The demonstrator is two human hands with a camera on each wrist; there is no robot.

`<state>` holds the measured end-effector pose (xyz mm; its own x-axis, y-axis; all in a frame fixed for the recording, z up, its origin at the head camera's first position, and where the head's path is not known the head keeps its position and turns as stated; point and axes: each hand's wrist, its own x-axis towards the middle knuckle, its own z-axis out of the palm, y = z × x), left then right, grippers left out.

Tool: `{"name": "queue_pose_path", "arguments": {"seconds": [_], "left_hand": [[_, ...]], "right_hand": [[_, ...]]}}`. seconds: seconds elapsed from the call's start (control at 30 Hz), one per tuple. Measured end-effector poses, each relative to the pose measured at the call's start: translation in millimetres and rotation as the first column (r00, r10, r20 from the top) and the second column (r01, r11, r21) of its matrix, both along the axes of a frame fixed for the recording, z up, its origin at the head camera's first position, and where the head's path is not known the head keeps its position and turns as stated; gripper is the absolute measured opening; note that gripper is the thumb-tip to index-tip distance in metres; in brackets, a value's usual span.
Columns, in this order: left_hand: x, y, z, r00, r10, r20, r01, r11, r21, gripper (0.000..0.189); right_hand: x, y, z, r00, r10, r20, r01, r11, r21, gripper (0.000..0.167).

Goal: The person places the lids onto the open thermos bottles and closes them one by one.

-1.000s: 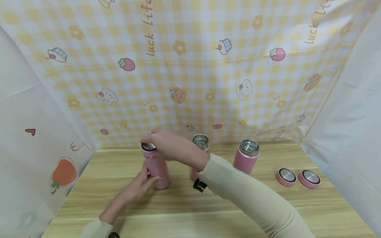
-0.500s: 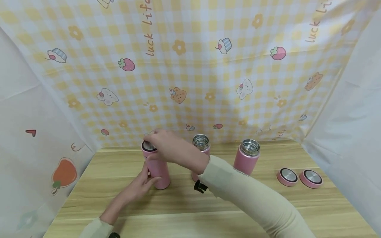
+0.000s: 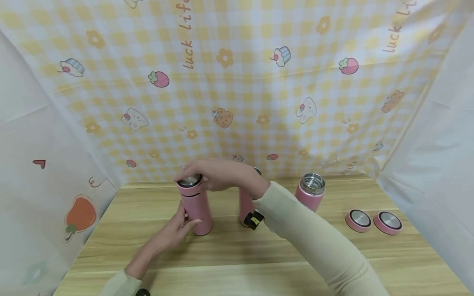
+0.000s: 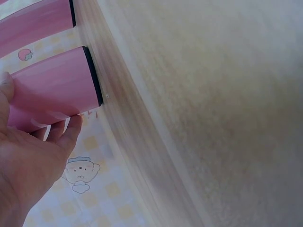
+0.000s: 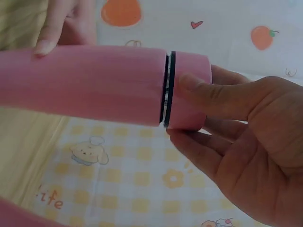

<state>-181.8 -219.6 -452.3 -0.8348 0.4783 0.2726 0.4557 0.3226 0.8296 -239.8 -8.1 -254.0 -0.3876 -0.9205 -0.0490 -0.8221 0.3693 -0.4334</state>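
A pink thermos bottle (image 3: 199,211) stands upright on the left part of the table. My left hand (image 3: 172,232) grips its lower body, thumb in front and fingers behind. Around the pink lid (image 3: 187,190) at the top, with its silver disc and black ring, curl the thumb and fingers of my right hand (image 3: 218,173). In the right wrist view a narrow gap showing a silver strip separates the lid (image 5: 190,64) from the bottle body (image 5: 109,87). The left wrist view shows the bottle's black base edge (image 4: 93,78) at the table.
A second pink bottle (image 3: 246,203) stands in the middle, its mouth mostly hidden by my right forearm. Farther right is an open bottle (image 3: 311,199) with a bare steel neck. Two lids (image 3: 358,220) lie side by side at the right. A checked cloth (image 3: 244,94) hangs behind.
My right hand has turned around the lid, its wrist rising and shifting right, so more of the lid shows and the middle bottle's mouth is covered. The left hand keeps its grip.
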Motion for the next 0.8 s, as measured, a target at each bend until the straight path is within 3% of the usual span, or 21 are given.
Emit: {"name": "queue_pose_path", "arguments": {"seconds": [0.33,0.8], "left_hand": [[-0.5,1.2,-0.7,1.0,0.011,0.008,-0.011,1.0,-0.001,0.076],[-0.5,1.6,-0.2,0.999,0.014,0.033,-0.014,1.0,0.007,0.078]], "right_hand": [[2.8,-1,-8.0,0.995,-0.056,-0.084,0.055,0.998,-0.017,0.061],[13.9,-3,-11.5,0.98,-0.145,-0.135,0.139,0.989,-0.053,0.061]]}}
